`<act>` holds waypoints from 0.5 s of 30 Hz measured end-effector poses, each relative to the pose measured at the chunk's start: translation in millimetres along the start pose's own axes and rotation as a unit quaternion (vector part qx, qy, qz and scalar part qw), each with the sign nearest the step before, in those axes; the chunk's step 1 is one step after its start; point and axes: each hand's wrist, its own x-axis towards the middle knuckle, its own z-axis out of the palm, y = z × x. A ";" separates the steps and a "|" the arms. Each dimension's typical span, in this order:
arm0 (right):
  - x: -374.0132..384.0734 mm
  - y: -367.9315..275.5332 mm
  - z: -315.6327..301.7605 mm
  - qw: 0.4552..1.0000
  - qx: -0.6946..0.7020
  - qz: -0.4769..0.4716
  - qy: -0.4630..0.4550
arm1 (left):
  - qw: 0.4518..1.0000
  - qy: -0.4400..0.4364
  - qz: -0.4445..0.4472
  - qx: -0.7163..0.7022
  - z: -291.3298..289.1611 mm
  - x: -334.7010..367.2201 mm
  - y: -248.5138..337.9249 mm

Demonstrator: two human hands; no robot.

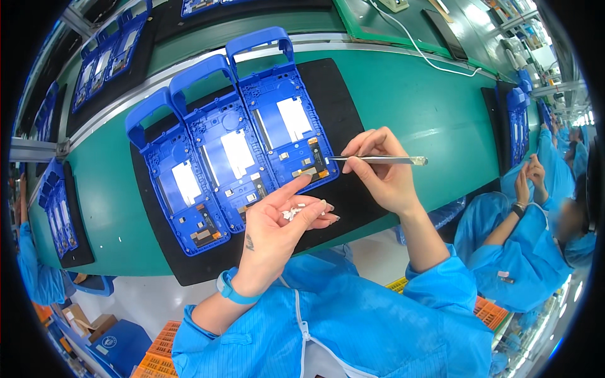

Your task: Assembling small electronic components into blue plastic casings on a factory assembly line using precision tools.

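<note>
Several small white pieces (291,213) lie in my left hand (268,230), which is cupped palm up with its fingers curled round them. In my right hand (386,173) a pair of metal tweezers (403,160) is pinched between thumb and fingers. Their tips point left, at the lower right edge of the right blue plastic housing (271,94), by a dark flat part with orange ends (317,154). Whether the tips touch it or hold a piece, I cannot tell. Beside it lie the middle blue housing (217,129) and the left blue housing (165,151), each with a loop handle.
A black mat (345,107) under the housings rests on a green work surface (416,113). More housings (58,214) sit on mats at the left, far left and right (518,120). A white cable (409,38) crosses the back. A co-worker (504,233) sits at the right.
</note>
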 end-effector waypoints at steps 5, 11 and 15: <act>2.3 0.3 -2.6 1.000 0.018 0.010 -0.012 | 1.000 -0.003 0.005 0.001 -0.6 0.4 -0.4; 2.8 2.1 -1.4 0.999 0.051 0.015 -0.005 | 1.000 -0.001 0.005 0.008 -1.6 0.3 -0.3; 0.4 -4.2 -3.1 0.997 0.071 0.019 -0.002 | 1.000 -0.006 0.011 0.007 -1.2 -2.2 -0.4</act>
